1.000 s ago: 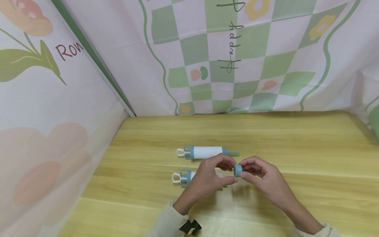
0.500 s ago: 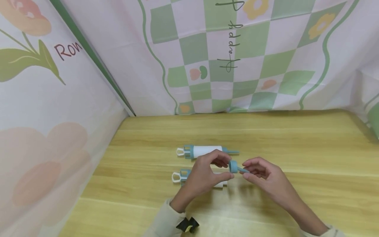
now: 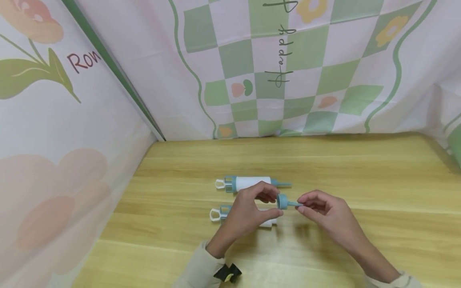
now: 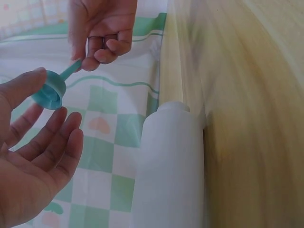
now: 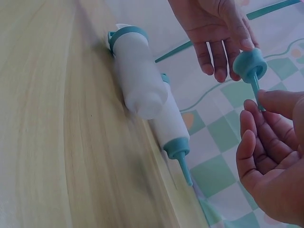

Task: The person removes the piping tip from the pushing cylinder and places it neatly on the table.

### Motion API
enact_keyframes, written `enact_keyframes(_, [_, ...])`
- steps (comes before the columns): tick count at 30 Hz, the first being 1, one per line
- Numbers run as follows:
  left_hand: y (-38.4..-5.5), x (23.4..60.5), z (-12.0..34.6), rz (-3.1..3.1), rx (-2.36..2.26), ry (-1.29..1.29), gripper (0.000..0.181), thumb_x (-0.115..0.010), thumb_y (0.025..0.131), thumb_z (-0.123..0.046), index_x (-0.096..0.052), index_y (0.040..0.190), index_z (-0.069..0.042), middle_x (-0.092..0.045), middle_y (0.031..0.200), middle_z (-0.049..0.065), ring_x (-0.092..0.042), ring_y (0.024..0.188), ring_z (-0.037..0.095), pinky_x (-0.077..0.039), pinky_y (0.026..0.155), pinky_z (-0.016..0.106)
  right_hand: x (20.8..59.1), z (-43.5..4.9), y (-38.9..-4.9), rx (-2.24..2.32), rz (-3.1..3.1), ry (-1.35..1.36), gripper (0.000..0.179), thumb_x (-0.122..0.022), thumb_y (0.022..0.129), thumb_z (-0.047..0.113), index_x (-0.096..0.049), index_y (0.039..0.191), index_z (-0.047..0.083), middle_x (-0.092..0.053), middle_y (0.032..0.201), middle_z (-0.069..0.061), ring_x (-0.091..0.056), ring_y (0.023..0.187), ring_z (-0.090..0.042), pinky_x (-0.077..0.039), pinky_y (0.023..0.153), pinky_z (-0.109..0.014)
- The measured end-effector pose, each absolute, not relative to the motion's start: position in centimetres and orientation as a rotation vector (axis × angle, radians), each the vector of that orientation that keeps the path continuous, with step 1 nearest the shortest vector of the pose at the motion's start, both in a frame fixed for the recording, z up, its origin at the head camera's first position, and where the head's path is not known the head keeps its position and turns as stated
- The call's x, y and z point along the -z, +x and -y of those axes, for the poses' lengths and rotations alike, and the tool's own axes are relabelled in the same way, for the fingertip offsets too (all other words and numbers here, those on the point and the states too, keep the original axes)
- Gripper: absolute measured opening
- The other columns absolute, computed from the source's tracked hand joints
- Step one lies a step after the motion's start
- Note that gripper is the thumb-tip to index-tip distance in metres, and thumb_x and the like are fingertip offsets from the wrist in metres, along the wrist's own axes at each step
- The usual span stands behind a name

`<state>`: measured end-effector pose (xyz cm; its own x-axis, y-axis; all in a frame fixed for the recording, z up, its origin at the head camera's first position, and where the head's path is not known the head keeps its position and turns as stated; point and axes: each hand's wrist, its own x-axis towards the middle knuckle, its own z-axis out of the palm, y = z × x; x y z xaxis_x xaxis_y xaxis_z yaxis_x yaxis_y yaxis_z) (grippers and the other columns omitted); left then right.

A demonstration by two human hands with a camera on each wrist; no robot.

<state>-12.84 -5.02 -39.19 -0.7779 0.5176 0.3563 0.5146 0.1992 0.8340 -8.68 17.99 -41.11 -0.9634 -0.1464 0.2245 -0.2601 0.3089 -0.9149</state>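
Note:
A teal nozzle cap is held up between the two hands, its hollow wide end toward the left hand. Thumb and index finger of the left hand pinch it at the wide rim. At the other end, the right hand pinches the thin spout between thumb and fingertips. Below the left hand lies a white squeeze bottle with a teal collar and a white loop at one end; its bare, narrower end shows in the left wrist view. The left hand covers much of this bottle in the head view.
A second white bottle, with a teal nozzle fitted, lies behind the first one. Both rest on the wooden table. A printed cloth hangs along the back, with another at the left side.
The right fingers have moved from the cap's body out to its spout, uncovering the spout. The cap and left hand have shifted slightly left.

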Motion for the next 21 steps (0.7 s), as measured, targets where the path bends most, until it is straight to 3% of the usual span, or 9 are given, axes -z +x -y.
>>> enact_keyframes(10, [-12.89, 39.45, 4.98, -2.417, -1.702, 1.068, 0.035, -0.083, 0.081, -0.001, -0.064, 0.11, -0.005, -0.069, 0.101, 0.004, -0.066, 0.092, 0.016, -0.054, 0.085, 0.026, 40.95, -17.76, -8.58, -1.762, 2.441, 0.336, 0.008, -0.071, 0.093, 0.006, -0.069, 0.1, 0.003, -0.071, 0.091, -0.007, -0.069, 0.08, -0.02, -0.057, 0.071, -0.025])
enact_keyframes(21, [-12.76, 39.59, 4.84, -2.428, -1.708, 1.032, 0.032, -0.084, 0.08, -0.003, -0.07, 0.109, -0.005, -0.073, 0.099, 0.001, -0.067, 0.086, 0.006, -0.055, 0.082, 0.028, 40.94, -17.46, -8.46, -1.782, 2.41, 0.353, 0.006, -0.072, 0.092, 0.004, -0.068, 0.097, 0.002, -0.071, 0.088, -0.008, -0.069, 0.075, -0.022, -0.058, 0.066, -0.028])
